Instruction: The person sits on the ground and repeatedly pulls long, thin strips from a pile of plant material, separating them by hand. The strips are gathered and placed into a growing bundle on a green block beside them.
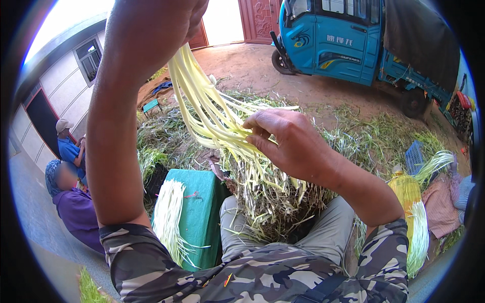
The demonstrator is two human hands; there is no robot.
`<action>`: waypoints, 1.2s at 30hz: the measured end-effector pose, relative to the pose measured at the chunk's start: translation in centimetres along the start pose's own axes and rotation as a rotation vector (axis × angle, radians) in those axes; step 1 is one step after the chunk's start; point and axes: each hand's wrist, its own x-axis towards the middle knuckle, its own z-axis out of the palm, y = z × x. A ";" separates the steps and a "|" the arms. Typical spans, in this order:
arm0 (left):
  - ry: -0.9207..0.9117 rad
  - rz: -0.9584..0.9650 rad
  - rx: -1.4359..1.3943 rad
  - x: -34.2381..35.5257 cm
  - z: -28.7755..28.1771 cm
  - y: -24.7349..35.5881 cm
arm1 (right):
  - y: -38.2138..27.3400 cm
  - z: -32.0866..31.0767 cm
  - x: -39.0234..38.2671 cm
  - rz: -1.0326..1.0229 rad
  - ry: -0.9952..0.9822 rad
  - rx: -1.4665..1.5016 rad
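Raised high at the top, my left hand (189,22) is closed round a bunch of long pale-yellow shoots (204,103), which look like blanched chives. They hang down and fan out to the right. Part of that hand is cut off by the frame edge. My right hand (290,139) pinches some strands near the lower part of the bunch, thumb against fingers. Below it, between my knees, lies a heap of unsorted shoots with brownish roots (275,207). To the left, a bundle of whitish shoots (171,217) rests on a green block-shaped stand (202,222).
Green leaf scraps (172,134) cover the ground ahead. At left sit a person in purple (76,212) and another in blue (69,146). A blue three-wheeled truck (338,45) stands far right. A yellow sack (404,194), pale bundles and a blue crate (415,157) are at right.
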 end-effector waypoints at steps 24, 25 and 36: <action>0.121 -0.059 0.052 0.1 0.0 -0.3 | 0.0 -0.6 -0.8 -0.032 -0.089 -0.154; 0.125 -0.078 0.053 0.2 0.0 -0.4 | 0.1 -0.7 -0.9 -0.039 -0.086 -0.152; 0.098 0.214 0.002 1.8 -4.7 -3.2 | 0.0 -6.6 -2.5 0.101 0.223 -0.045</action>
